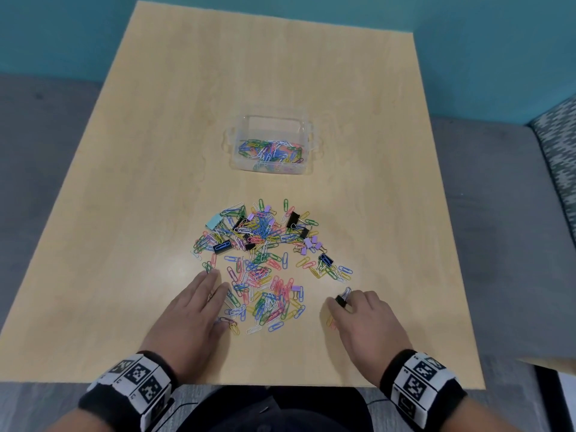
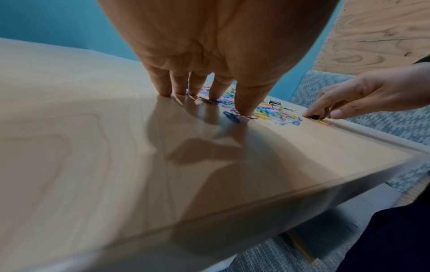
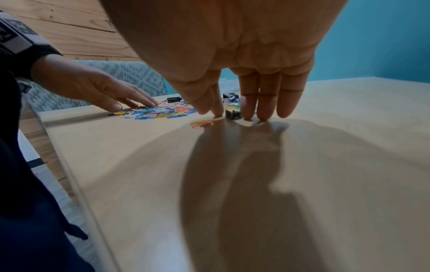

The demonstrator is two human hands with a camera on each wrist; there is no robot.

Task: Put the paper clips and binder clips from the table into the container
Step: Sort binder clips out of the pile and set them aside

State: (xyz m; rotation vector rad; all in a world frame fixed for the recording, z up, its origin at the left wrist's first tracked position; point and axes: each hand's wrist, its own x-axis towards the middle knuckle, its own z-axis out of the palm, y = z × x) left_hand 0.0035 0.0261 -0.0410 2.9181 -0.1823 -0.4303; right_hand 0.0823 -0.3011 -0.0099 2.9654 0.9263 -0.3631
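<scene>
A heap of coloured paper clips and binder clips (image 1: 265,260) lies on the wooden table (image 1: 124,213), near its front edge. Beyond the heap stands a clear plastic container (image 1: 307,132) with several paper clips in it. My left hand (image 1: 218,297) lies flat with straight fingers, and its fingertips (image 2: 244,110) press on clips at the heap's left edge. My right hand (image 1: 339,307) is at the heap's right side and pinches a black binder clip (image 1: 341,300) (image 3: 233,115) that stands on the table. A yellow and a pink paper clip (image 3: 202,123) lie beside the thumb.
A patterned upholstered seat (image 1: 558,145) stands off the table's right side. The front table edge (image 1: 280,383) runs just behind my wrists. Bare wood surrounds the container (image 1: 374,120), and a teal wall (image 1: 467,14) rises behind the table.
</scene>
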